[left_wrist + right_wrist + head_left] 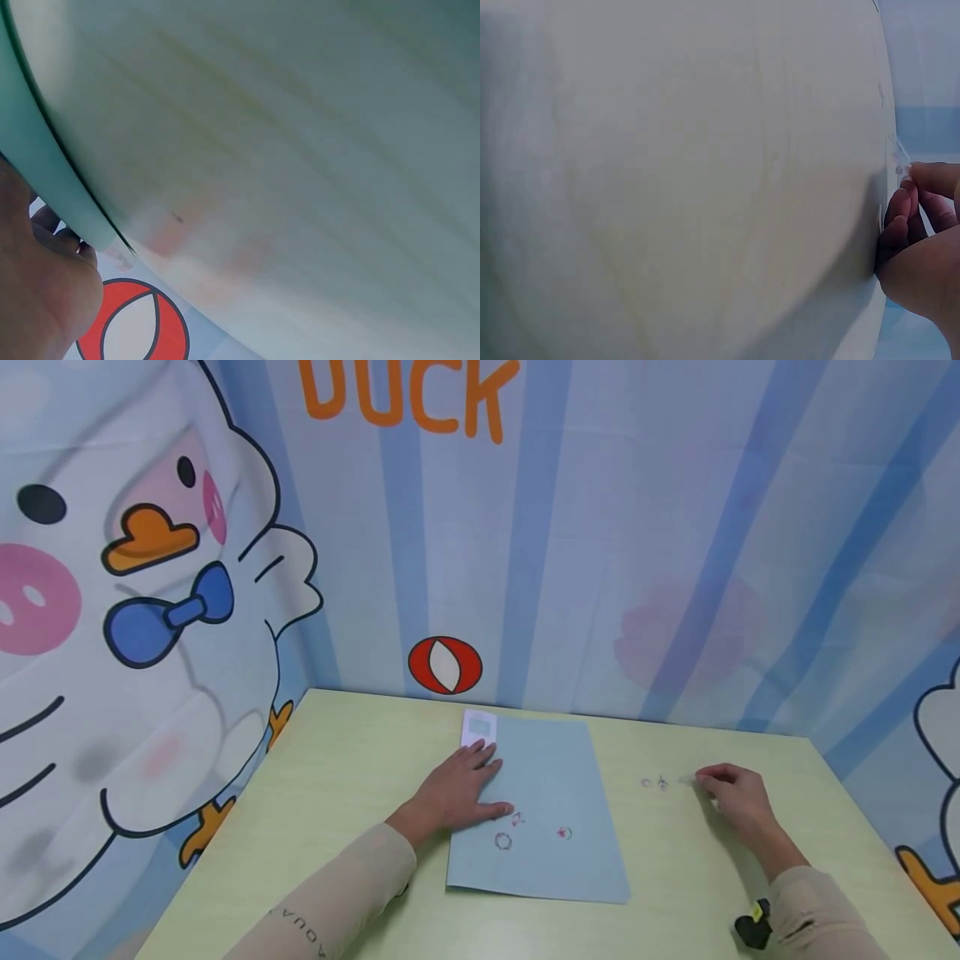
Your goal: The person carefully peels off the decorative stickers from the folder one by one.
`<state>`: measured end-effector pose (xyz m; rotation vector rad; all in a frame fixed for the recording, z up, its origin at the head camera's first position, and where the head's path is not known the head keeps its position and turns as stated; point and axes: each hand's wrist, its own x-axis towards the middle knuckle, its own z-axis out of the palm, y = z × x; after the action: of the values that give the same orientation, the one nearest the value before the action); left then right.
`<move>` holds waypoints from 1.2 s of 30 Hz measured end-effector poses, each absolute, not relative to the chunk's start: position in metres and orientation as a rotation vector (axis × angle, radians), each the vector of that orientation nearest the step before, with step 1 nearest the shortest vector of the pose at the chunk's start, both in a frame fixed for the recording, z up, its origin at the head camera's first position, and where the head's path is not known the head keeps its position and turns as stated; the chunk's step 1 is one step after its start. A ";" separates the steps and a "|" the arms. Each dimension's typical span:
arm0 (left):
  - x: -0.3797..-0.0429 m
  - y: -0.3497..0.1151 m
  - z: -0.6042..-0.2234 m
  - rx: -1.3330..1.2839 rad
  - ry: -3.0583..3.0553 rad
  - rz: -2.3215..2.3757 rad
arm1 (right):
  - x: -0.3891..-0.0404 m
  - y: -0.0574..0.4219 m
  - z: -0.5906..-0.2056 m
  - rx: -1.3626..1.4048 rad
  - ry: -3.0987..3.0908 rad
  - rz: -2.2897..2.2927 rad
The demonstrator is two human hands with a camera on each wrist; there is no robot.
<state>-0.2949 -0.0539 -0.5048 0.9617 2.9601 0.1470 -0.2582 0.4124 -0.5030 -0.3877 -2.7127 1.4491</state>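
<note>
My left hand [457, 789] rests with fingers spread on a light blue sheet of paper [543, 768] and the lower edge of a small white card [477, 727]. Three little designs are on the sheet: a round wreath [503, 841], a pinkish motif [517, 819] by my thumb and a red and green one [564, 832]. To the right, my right hand [738, 797] pinches a small clear sticker [898, 154] between thumb and fingertips, low over the table. Just left of it lie a dark plant-like sticker [662, 782] and a pale round one [646, 782].
The pale yellow table [360, 777] ends at a striped blue backdrop [600, 527] with cartoon ducks. By the right sleeve, near the front of the table, is a black object [753, 931] with a yellow part.
</note>
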 end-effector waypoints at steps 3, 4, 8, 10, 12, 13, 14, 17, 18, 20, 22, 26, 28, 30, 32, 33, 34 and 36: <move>-0.295 -0.054 -0.504 0.959 2.960 0.149 | -0.257 0.412 -0.503 -0.401 -2.729 1.433; -0.294 -0.054 -0.504 0.958 2.960 0.147 | -0.257 0.412 -0.503 -0.401 -2.734 1.425; -0.295 -0.054 -0.504 0.956 2.958 0.149 | -0.256 0.413 -0.503 -0.413 -2.739 1.395; -0.295 -0.054 -0.504 0.958 2.956 0.152 | -0.256 0.413 -0.503 -0.426 -2.734 1.377; -0.295 -0.054 -0.504 0.959 2.959 0.155 | -0.256 0.413 -0.503 -0.432 -2.730 1.358; -0.295 -0.054 -0.504 0.959 2.960 0.157 | -0.256 0.414 -0.503 -0.432 -2.730 1.348; -0.295 -0.054 -0.504 0.958 2.961 0.159 | -0.257 0.414 -0.503 -0.430 -2.731 1.338; -0.295 -0.054 -0.504 0.957 2.962 0.163 | -0.257 0.415 -0.504 -0.415 -2.740 1.316; -0.295 -0.054 -0.504 0.956 2.961 0.163 | -0.257 0.416 -0.504 -0.411 -2.743 1.311; -0.295 -0.054 -0.504 0.956 2.960 0.161 | -0.257 0.416 -0.505 -0.404 -2.747 1.306; -0.295 -0.054 -0.504 0.954 2.960 0.161 | -0.256 0.417 -0.506 -0.402 -2.749 1.306; -0.295 -0.054 -0.506 0.951 2.961 0.156 | -0.257 0.417 -0.507 -0.411 -2.749 1.304; -0.295 -0.055 -0.506 0.954 2.962 0.161 | -0.256 0.417 -0.507 -0.419 -2.748 1.303; -0.295 -0.055 -0.506 0.963 2.961 0.166 | -0.256 0.417 -0.507 -0.429 -2.748 1.311; -0.296 -0.055 -0.507 0.970 2.959 0.160 | -0.255 0.416 -0.507 -0.442 -2.743 1.338; -0.296 -0.056 -0.507 0.973 2.959 0.155 | -0.255 0.416 -0.506 -0.446 -2.740 1.354; -0.297 -0.056 -0.507 0.977 2.960 0.153 | -0.255 0.416 -0.506 -0.450 -2.736 1.369; -0.298 -0.057 -0.507 0.984 2.962 0.148 | -0.256 0.415 -0.505 -0.455 -2.727 1.387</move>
<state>-0.2979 -0.0573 -0.5067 0.9841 2.9621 0.1478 -0.2560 0.4152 -0.5053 -0.4549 -2.7271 1.3870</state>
